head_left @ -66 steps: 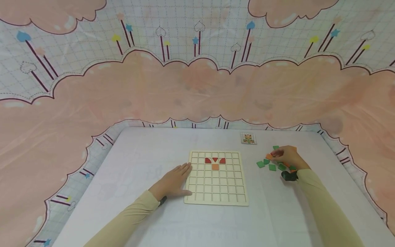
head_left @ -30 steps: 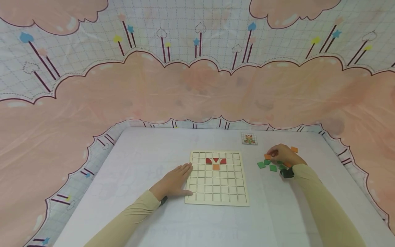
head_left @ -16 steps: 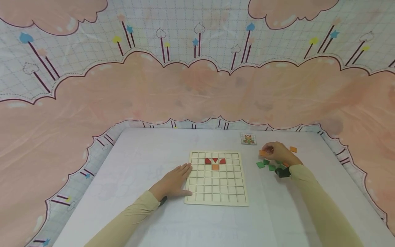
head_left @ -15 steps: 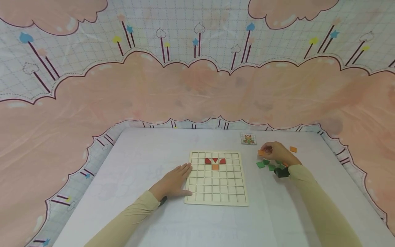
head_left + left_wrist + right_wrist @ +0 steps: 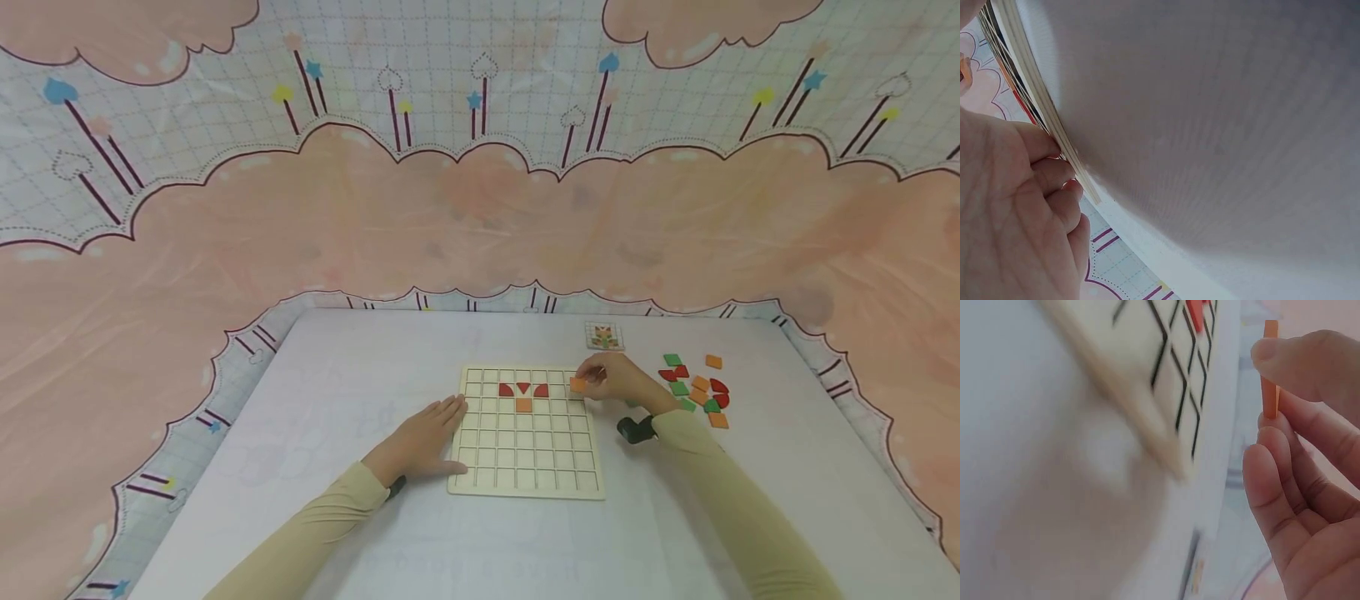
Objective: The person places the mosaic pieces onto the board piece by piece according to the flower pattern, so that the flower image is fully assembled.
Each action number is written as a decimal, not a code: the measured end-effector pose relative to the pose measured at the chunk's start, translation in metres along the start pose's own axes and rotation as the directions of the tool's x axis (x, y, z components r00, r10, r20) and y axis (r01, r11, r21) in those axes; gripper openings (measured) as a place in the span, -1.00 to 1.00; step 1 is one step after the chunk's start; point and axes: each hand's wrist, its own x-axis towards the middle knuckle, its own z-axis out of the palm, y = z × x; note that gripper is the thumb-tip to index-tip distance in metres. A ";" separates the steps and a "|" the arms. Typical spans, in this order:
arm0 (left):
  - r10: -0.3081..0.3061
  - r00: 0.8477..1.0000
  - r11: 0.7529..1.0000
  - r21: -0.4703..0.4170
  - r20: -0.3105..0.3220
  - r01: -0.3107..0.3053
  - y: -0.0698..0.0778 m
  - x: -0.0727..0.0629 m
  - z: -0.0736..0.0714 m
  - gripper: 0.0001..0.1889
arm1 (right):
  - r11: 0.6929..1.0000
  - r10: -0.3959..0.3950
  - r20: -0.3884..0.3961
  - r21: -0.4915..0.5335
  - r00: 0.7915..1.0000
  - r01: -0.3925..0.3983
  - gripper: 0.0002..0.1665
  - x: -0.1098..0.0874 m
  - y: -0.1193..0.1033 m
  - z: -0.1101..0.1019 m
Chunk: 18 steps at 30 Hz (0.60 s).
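A cream grid board (image 5: 487, 458) lies on the white table. It bears several red pieces (image 5: 522, 388) in its second row, with an orange square tile (image 5: 523, 406) just below them. My left hand (image 5: 420, 437) rests at the board's left edge, fingers extended and thumb on its lower left side. Over the board's upper right edge, my right hand (image 5: 617, 382) pinches another orange square tile (image 5: 577, 384) between thumb and fingers. The right wrist view shows this orange tile (image 5: 1270, 369) edge-on, held above the board.
Loose green, red and orange pieces (image 5: 699, 397) lie scattered on the table at the right. A small picture card (image 5: 603, 336) with a coloured pattern on a grid sits behind the board. A patterned cloth (image 5: 480, 225) hangs round the table's back and sides.
My right hand has picked an orange tile from the loose pieces and carried it left to the board's upper right edge. My left hand has stayed put.
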 end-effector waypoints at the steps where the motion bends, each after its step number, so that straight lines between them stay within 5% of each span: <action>1: 0.000 1.000 1.000 0.000 0.001 0.000 0.000 0.000 0.000 0.05 | 1.000 -0.009 0.007 0.003 1.000 0.009 -0.76 0.001 -0.003 0.003; 9: 0.006 1.000 1.000 -0.002 0.003 -0.006 0.000 0.000 -0.001 0.03 | 0.994 -0.101 0.040 -0.039 0.994 0.102 -0.79 0.010 -0.019 0.026; 18: -0.001 1.000 1.000 0.003 0.005 0.001 0.001 0.001 -0.002 0.04 | 0.997 -0.006 0.072 -0.082 0.997 0.012 -0.77 0.019 -0.024 0.044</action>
